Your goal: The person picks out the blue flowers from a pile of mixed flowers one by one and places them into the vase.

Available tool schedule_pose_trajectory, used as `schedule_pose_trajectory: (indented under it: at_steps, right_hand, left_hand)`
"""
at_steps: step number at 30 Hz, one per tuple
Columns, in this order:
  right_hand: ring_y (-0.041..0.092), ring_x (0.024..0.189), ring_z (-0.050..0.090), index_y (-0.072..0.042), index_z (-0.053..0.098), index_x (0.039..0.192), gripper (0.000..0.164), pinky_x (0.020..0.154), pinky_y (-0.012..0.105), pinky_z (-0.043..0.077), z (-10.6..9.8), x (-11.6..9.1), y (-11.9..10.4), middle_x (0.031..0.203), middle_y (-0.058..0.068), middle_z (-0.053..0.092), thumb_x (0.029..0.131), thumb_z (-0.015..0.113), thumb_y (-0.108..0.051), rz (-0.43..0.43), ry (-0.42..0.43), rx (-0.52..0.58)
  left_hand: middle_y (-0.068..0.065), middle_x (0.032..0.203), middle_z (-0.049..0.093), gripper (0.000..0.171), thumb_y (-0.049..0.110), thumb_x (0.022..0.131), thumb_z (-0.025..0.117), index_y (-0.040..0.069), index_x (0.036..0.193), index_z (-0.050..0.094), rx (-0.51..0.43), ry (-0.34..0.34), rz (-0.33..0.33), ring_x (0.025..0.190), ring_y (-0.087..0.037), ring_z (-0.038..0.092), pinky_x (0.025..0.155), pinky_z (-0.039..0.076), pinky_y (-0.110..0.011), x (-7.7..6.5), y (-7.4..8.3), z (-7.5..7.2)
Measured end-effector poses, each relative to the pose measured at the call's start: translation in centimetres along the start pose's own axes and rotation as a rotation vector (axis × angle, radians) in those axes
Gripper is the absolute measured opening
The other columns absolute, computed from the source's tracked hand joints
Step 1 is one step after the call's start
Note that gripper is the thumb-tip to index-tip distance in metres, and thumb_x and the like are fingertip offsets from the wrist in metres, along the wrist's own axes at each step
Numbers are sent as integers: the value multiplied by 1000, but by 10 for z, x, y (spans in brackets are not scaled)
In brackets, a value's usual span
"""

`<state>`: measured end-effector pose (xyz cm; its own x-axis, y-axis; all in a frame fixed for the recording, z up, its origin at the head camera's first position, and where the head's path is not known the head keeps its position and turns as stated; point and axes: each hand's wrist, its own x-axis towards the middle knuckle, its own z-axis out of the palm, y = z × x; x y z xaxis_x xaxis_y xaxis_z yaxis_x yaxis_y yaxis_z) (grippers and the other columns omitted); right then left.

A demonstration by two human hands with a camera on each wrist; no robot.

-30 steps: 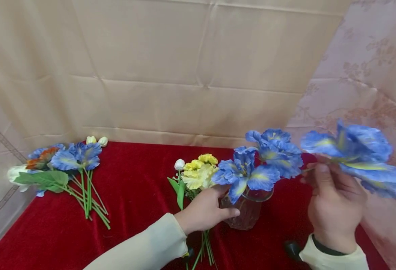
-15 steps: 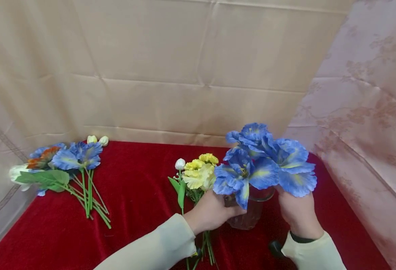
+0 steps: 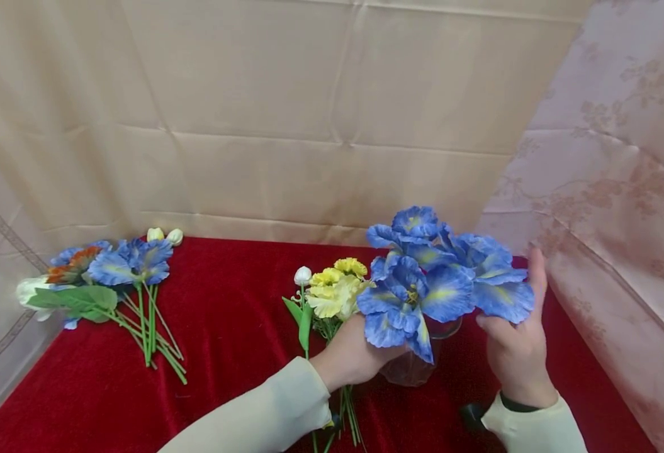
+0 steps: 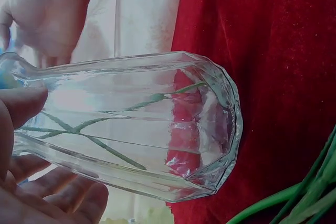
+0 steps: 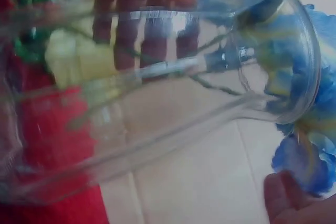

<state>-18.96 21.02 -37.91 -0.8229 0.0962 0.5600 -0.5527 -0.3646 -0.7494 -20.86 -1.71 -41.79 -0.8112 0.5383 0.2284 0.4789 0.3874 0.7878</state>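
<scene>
My left hand [image 3: 350, 353] grips the clear glass vase [image 3: 406, 370] around its upper part, thumb on one side and fingers on the other in the left wrist view. Inside the vase [image 4: 142, 124], several thin green stems cross each other. Blue irises with yellow centres [image 3: 416, 296] spread over the mouth and hide most of the rim in the head view. My right hand [image 3: 517, 355] is beside the rightmost iris [image 3: 498, 283], its thumb at the lower petals and a finger extended upward. In the right wrist view, its fingertips [image 5: 286, 192] are close to a blue petal.
Yellow flowers [image 3: 337, 292] and a white tulip [image 3: 303, 275] lie left of the vase, their stems passing under my left forearm. Another pile of blue flowers [image 3: 130, 261], an orange flower [image 3: 73, 265] and white blooms lies at the far left on the red cloth [image 3: 230, 314].
My right hand brought an iris leftward from the right to the vase, where it joined the others. The hand has since let go, and its fingers have straightened. The left hand kept holding the vase.
</scene>
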Motion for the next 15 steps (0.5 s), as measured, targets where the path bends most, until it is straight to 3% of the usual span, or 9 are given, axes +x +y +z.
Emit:
schedule_pose_trajectory:
  at_steps: [2,4,8,11,15]
  right_hand:
    - [32,133,36,-11,15,158,90,104,30,40,-1,1,-2,149,25,27,79,39,25,-48,-52,-10]
    - [32,132,39,-3,25,155,77,104,30,41,-1,2,-4,149,24,33,84,42,21,-36,-83,-82]
    - [26,123,51,4,44,145,55,100,26,44,-4,1,-6,137,17,54,91,43,13,92,-151,-312]
    - [25,122,50,-2,40,148,65,97,24,44,-8,-1,-6,138,16,52,84,44,14,190,-197,-405]
    - [20,128,39,-19,11,154,93,94,19,40,-15,-1,-3,147,14,32,75,46,15,343,-220,-460]
  left_hand:
    - [4,138,56,55,28,94,72,11,142,53,9,5,16,126,-8,48,105,39,-29,0,0,0]
    - [4,139,55,55,28,94,72,11,142,52,24,15,51,128,-7,46,106,38,-29,1,-1,0]
    - [-2,141,53,47,22,98,66,9,141,52,168,47,167,133,-12,42,112,30,-29,3,-1,0]
    - [-2,138,56,37,16,101,57,11,138,56,368,40,223,132,-13,44,112,29,-28,4,1,0]
    - [5,128,63,31,14,101,54,17,130,64,417,16,169,119,-7,55,103,39,-23,4,2,1]
